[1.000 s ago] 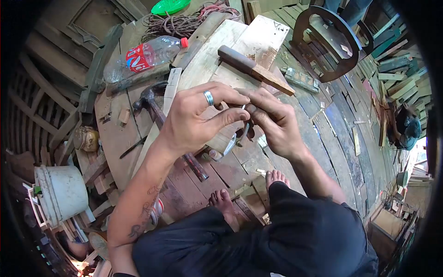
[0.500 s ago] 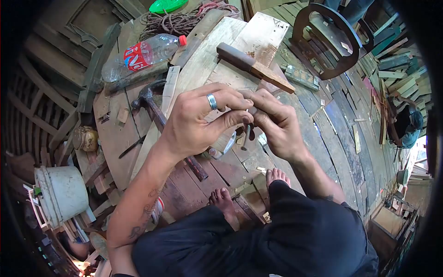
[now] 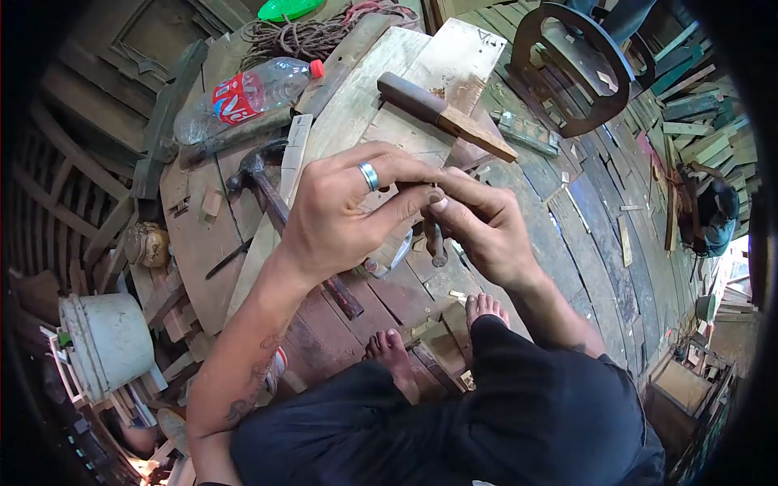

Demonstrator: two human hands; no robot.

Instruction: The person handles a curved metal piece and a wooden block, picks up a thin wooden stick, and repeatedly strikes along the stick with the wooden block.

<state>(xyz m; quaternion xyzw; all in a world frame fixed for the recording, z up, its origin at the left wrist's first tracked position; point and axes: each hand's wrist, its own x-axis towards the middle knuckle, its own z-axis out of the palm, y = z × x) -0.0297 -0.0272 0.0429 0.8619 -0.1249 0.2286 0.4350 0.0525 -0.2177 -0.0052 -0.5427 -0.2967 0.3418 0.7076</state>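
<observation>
Fingertips together, a person's left hand and right hand pinch a thin, mostly hidden piece above the plank floor. A round-ended metal rod protrudes just below; a claw hammer lies near the left hand.

One camera, worn on the person's head, faces forward and steeply down. The left hand and right hand are close at mid-view, the dark trousers below; its wide, rounded field reaches timber by the plank floor's right edge.
</observation>
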